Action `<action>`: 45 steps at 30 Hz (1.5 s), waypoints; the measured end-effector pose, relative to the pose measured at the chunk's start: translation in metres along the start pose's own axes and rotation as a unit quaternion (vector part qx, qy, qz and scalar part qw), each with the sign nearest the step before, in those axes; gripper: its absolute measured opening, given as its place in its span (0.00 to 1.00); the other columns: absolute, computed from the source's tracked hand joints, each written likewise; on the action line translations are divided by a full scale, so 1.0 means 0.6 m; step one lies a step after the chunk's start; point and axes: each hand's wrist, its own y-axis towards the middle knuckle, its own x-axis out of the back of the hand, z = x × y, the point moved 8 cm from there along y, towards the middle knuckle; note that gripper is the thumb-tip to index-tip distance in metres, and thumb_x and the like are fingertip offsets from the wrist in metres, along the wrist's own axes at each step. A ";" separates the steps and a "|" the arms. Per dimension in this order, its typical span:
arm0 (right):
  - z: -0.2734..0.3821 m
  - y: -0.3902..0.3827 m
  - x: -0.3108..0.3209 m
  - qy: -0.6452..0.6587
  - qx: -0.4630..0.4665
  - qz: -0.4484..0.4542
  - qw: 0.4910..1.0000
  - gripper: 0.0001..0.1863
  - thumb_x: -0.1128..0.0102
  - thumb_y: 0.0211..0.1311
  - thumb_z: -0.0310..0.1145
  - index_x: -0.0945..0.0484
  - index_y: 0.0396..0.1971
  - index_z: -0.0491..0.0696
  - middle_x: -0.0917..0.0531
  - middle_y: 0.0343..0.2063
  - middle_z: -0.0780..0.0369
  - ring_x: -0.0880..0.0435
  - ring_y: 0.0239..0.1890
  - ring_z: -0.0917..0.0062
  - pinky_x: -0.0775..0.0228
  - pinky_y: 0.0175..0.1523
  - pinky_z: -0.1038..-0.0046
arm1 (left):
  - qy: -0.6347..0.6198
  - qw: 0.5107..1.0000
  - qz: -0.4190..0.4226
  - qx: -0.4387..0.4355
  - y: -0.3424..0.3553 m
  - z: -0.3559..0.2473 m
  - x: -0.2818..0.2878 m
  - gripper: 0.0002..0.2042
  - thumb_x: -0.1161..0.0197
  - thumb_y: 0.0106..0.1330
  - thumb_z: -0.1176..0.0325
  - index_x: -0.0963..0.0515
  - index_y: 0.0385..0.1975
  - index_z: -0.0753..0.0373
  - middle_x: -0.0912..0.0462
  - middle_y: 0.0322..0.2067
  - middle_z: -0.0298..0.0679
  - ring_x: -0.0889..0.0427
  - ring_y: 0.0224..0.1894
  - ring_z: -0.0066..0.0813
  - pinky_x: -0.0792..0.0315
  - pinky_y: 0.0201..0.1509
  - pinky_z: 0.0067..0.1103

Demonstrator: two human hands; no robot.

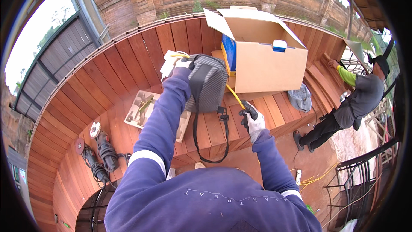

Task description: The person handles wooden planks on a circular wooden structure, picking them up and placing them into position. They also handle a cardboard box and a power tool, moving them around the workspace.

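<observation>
In a white-and-black work glove, my left hand (185, 63) is closed at the far left of a grey patterned bag (216, 88). A yellow cable (234, 94) shows at that hand, passes behind the bag and comes out on the right. My right hand (254, 120), gloved the same way, grips its lower end with the fingers wrapped round it. A white boxy object (168, 65) sits beside my left hand; its kind is unclear. From the bag a black strap (195, 139) with a buckle hangs in a loop over the bench edge.
An open cardboard box (271, 68) stands on the curved wooden bench (101, 81). Left are a moulded tray (133, 118) and two angle grinders (90, 162). A grey cap-like cloth (299, 98) lies right. A person (356, 96) stands at the right; yellow cord (315, 180) trails below.
</observation>
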 end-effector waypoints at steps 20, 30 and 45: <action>-0.039 0.095 -0.013 0.095 -0.081 0.017 0.992 0.08 0.53 0.67 0.27 0.24 0.39 0.49 0.28 0.19 0.71 0.39 0.13 0.93 0.49 0.17 0.87 | -0.032 0.990 0.137 0.029 0.055 0.104 -0.067 0.17 0.47 0.66 0.54 0.21 0.44 0.58 0.17 0.39 0.31 0.20 0.41 0.26 0.28 0.46 0.20; -0.024 0.102 -0.019 0.125 -0.063 0.004 0.990 0.07 0.55 0.68 0.27 0.26 0.35 0.48 0.29 0.19 0.71 0.39 0.14 0.91 0.47 0.17 0.85 | 0.052 0.991 0.120 -0.003 -0.009 0.019 -0.014 0.16 0.54 0.69 0.60 0.23 0.48 0.58 0.18 0.45 0.40 0.19 0.43 0.29 0.27 0.48 0.22; -0.016 0.076 -0.033 0.000 -0.043 0.052 0.998 0.14 0.57 0.66 0.21 0.25 0.48 0.44 0.22 0.23 0.63 0.25 0.17 0.83 0.31 0.24 0.81 | -0.488 0.873 -0.021 0.016 -0.193 0.030 0.044 0.17 0.55 0.70 0.65 0.27 0.52 0.65 0.21 0.48 0.43 0.22 0.48 0.36 0.28 0.56 0.30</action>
